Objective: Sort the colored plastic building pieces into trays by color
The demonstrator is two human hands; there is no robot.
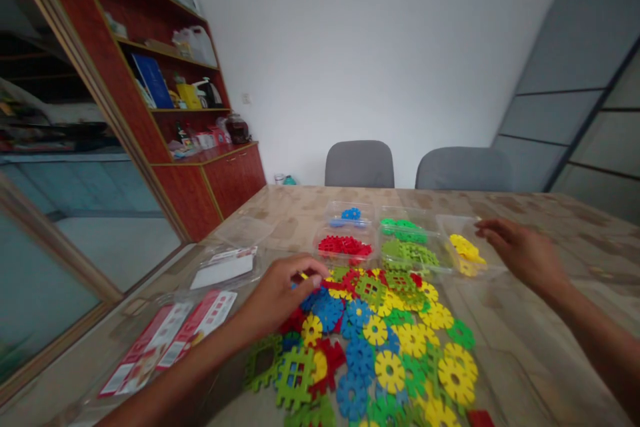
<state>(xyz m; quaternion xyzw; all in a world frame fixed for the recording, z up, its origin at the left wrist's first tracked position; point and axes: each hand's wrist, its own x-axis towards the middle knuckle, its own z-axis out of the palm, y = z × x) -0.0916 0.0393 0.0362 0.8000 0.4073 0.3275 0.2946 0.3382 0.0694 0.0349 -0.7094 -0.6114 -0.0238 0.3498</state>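
Observation:
A heap of flat plastic interlocking pieces (380, 340) in yellow, blue, green and red lies on the table before me. My left hand (283, 293) rests at the heap's far left edge, fingers pinched on a small yellow piece (303, 275). My right hand (520, 250) hovers over the clear tray of yellow pieces (465, 250), its fingers loosely curled, and nothing shows in them. Other clear trays hold sorted colours: blue pieces (350, 215), red pieces (345, 247), bright green pieces (403, 227) and olive green pieces (410, 255).
Clear lids and printed red-and-white cards (175, 333) lie at the left on the marbled table (525, 347). Two grey chairs (360, 163) stand at the far side. A red-brown shelf cabinet (190, 113) lines the left wall.

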